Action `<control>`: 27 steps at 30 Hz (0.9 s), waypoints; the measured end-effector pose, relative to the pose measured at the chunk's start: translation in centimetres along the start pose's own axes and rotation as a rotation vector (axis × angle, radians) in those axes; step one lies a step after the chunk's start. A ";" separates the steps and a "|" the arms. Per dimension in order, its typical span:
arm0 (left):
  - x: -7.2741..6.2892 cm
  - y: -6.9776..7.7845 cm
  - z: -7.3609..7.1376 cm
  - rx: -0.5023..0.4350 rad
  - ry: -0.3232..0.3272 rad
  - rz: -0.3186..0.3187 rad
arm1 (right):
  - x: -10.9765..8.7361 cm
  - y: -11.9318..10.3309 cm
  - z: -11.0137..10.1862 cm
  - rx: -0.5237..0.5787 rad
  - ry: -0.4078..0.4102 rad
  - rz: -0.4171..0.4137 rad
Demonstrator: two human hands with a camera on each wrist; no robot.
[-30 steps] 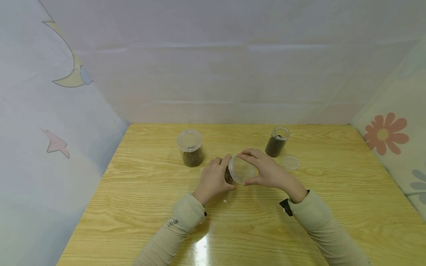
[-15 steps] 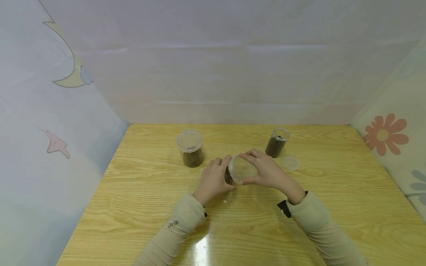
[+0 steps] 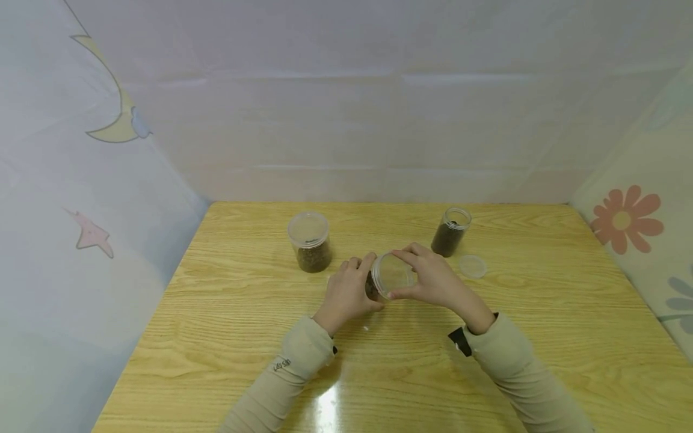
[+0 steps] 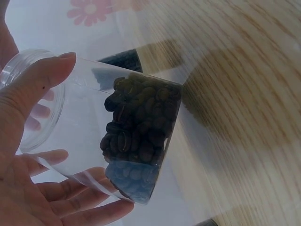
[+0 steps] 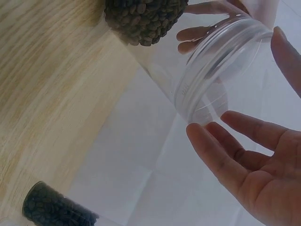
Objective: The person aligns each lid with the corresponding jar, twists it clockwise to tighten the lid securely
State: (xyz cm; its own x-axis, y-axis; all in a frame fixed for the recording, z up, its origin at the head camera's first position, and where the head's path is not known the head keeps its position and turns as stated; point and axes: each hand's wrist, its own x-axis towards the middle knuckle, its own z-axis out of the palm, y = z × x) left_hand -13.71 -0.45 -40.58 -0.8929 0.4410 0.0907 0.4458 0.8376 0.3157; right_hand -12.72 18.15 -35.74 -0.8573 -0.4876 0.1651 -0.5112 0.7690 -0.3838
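Observation:
Near the table's middle, my left hand [image 3: 346, 294] grips a clear plastic jar [image 4: 84, 108], thumb on one side and fingers on the other. Dark coffee beans [image 4: 141, 117] fill its lower part, and the jar leans with its top toward my right hand [image 3: 433, 279]. A clear ridged lid [image 5: 221, 70] sits at the jar's mouth. My right thumb and fingertips [image 5: 195, 129] hold that lid by opposite sides of its rim. Much of the jar's body is hidden behind my left hand in the head view.
A wide lidded jar [image 3: 311, 249] with brown contents stands at the back left of the wooden table [image 3: 243, 361]. At the back right is a narrower open jar [image 3: 449, 234] of dark beans, with a loose clear lid [image 3: 473, 266] lying beside it.
My right hand has shifted slightly left, its thumb and fingers sliding a little around the lid's rim. My left hand and the jar stay in place.

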 end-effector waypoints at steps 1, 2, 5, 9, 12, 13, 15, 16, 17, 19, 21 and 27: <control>0.0 0.0 0.0 0.000 -0.002 -0.001 | 0.0 -0.1 0.0 0.004 0.000 0.009; 0.0 0.0 0.0 -0.001 -0.002 -0.001 | 0.0 -0.1 0.0 0.011 -0.002 0.021; 0.0 0.0 0.0 -0.001 -0.003 -0.001 | 0.0 -0.3 0.0 0.022 -0.007 0.057; 0.0 0.0 0.0 -0.002 0.000 -0.001 | 0.0 -0.6 0.0 0.020 -0.012 0.086; 0.0 0.0 0.0 -0.004 0.001 -0.001 | 0.1 -0.7 0.0 0.015 -0.020 0.103; 0.0 0.0 0.1 -0.004 0.000 0.000 | 0.1 -0.7 0.0 0.015 -0.023 0.109; 0.0 0.0 0.1 -0.006 0.000 0.001 | 0.1 -0.7 0.0 0.017 -0.029 0.120; 0.0 0.0 0.1 -0.005 0.000 0.002 | 0.2 -0.7 0.0 0.018 -0.031 0.125; 0.0 0.0 0.1 -0.004 0.000 0.003 | 0.2 -0.7 0.0 0.018 -0.032 0.125; 0.0 0.0 0.1 0.000 0.001 0.006 | 0.2 -0.7 0.1 0.019 -0.032 0.129; 0.0 0.0 0.1 0.008 0.002 0.010 | 0.1 -0.7 0.1 0.018 -0.030 0.131; 0.0 0.0 0.1 0.025 0.008 0.024 | -0.1 -0.7 0.2 0.016 -0.021 0.136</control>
State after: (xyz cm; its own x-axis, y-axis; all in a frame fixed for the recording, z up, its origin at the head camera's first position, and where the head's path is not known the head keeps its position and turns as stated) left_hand -13.66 -0.44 -40.73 -0.8822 0.4590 0.1053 0.4687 0.8346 0.2892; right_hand -12.27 17.56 -35.67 -0.9173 -0.3875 0.0914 -0.3888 0.8222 -0.4158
